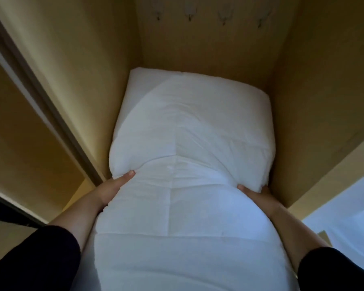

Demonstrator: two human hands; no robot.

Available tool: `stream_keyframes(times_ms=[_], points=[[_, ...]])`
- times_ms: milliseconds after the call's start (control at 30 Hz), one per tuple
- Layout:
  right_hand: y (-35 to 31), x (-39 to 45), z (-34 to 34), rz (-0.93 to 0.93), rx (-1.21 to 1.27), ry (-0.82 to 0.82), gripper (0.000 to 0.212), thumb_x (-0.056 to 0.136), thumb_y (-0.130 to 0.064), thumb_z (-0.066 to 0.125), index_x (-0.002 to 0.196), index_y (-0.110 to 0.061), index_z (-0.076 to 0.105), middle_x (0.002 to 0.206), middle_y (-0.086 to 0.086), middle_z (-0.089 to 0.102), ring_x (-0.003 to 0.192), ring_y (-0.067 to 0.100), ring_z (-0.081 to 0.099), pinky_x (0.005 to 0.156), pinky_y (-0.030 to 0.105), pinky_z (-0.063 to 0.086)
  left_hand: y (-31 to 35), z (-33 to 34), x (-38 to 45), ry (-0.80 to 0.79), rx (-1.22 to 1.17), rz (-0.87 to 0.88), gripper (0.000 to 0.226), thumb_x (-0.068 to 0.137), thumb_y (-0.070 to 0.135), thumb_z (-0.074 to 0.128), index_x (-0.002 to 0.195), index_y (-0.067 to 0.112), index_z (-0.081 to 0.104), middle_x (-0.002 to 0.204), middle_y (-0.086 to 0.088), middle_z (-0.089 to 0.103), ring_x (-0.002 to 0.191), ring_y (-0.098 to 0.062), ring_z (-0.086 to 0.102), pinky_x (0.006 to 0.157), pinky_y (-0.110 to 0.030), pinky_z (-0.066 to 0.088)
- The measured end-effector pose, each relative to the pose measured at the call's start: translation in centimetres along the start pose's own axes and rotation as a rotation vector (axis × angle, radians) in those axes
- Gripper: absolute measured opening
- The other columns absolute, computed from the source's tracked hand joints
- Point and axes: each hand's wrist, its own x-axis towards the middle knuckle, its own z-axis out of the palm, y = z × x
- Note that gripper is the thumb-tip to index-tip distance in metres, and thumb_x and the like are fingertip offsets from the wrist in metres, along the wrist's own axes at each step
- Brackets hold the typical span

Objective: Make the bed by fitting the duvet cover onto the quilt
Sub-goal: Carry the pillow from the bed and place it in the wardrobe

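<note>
Tan wooden wardrobe compartment (pixel 315 85), metal hooks (pixel 190 17) on back wall. Bulky white folded quilt (pixel 189 127) sits inside; left hand (pixel 114 185) & right hand (pixel 254 195) grip its sides.

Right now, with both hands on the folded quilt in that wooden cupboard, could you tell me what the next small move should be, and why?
Probably draw the quilt straight back out toward the body. The left hand and right hand each grip a side of its near part, while its far end lies inside the wooden cupboard, whose walls are close on both sides.
</note>
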Motion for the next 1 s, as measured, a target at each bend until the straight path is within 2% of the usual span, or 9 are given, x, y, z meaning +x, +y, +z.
stream_keyframes(times_ms=[100,233,367,467,533,667,767,867,1000], points=[[1.2,-2.2,-0.3,-0.029,-0.015,-0.012,0.090,0.082,-0.056,0.074,0.153,-0.016,0.034,0.148,0.010,0.049,0.130,0.032,0.050,0.098,0.031,0.038,-0.5,0.6,-3.4,0.047,-0.007,0.008,0.057,0.067,0.067,0.078,0.102,0.022,0.067,0.082,0.011,0.076,0.080,-0.008,0.070,0.080,-0.028,0.049],[2.6,-7.0,-0.9,-0.095,0.032,-0.009,0.075,0.079,-0.052,0.079,0.139,-0.017,0.051,0.112,-0.005,0.064,0.089,0.009,0.060,0.073,0.025,0.043,-3.1,0.1,-6.9,0.019,-0.104,-0.033,0.089,0.053,0.070,0.083,0.122,0.017,0.065,0.106,-0.002,0.076,0.107,-0.022,0.069,0.084,-0.033,0.050],[3.5,-13.8,-1.4,-0.145,0.030,0.029,0.056,0.085,-0.047,0.074,0.132,-0.022,0.058,0.099,-0.013,0.067,0.084,0.000,0.061,0.065,0.019,0.041,-5.5,-0.6,-10.7,-0.057,-0.150,-0.008,0.096,0.038,0.069,0.092,0.115,0.017,0.068,0.106,-0.008,0.077,0.099,-0.026,0.071,0.091,-0.041,0.050],[5.1,-19.6,-0.6,-0.161,0.030,0.024,0.061,0.074,-0.054,0.077,0.127,-0.029,0.059,0.101,-0.012,0.074,0.081,0.002,0.070,0.066,0.023,0.047,-7.9,-1.6,-14.0,-0.099,-0.219,0.020,0.057,0.063,0.052,0.086,0.104,0.016,0.070,0.100,-0.008,0.077,0.086,-0.026,0.072,0.074,-0.036,0.049],[6.9,-23.7,0.7,-0.179,0.041,0.014,0.053,0.076,-0.047,0.078,0.123,-0.028,0.061,0.099,-0.012,0.075,0.080,-0.002,0.070,0.065,0.020,0.048,-10.1,-2.9,-16.2,-0.133,-0.242,0.025,0.040,0.079,0.046,0.075,0.106,0.017,0.072,0.108,-0.009,0.076,0.091,-0.025,0.072,0.077,-0.036,0.050],[10.2,-31.1,2.3,-0.195,0.071,0.040,0.018,0.089,-0.027,0.073,0.102,-0.034,0.063,0.087,-0.016,0.075,0.071,-0.008,0.067,0.063,0.020,0.047,-14.0,-4.3,-20.9,-0.255,-0.209,0.037,0.084,0.019,0.066,0.095,0.089,0.020,0.083,0.105,-0.006,0.077,0.086,-0.016,0.075,0.079,-0.035,0.050],[11.6,-35.7,1.7,-0.173,0.039,0.106,0.016,0.093,-0.023,0.068,0.106,-0.032,0.065,0.088,-0.021,0.075,0.082,-0.001,0.069,0.068,0.024,0.047,-14.6,-3.8,-24.0,-0.302,-0.186,0.077,0.105,0.009,0.068,0.092,0.100,0.018,0.074,0.091,0.002,0.079,0.078,-0.009,0.075,0.069,-0.028,0.050],[13.3,-39.6,0.5,-0.166,0.021,0.132,0.007,0.094,-0.015,0.066,0.100,-0.017,0.068,0.076,-0.013,0.074,0.068,-0.003,0.067,0.060,0.017,0.051,-14.9,-2.9,-26.4,-0.357,-0.207,0.110,0.092,0.016,0.066,0.095,0.093,0.018,0.080,0.096,-0.001,0.078,0.080,-0.011,0.075,0.072,-0.033,0.049],[16.1,-44.5,-1.7,-0.157,0.065,0.146,0.005,0.094,-0.017,0.065,0.095,-0.013,0.068,0.076,-0.005,0.074,0.066,0.000,0.066,0.056,0.014,0.049,-15.0,0.3,-30.1,-0.372,-0.193,0.080,0.032,0.084,0.041,0.076,0.097,0.012,0.071,0.104,-0.009,0.074,0.068,-0.010,0.074,0.058,-0.023,0.055]])
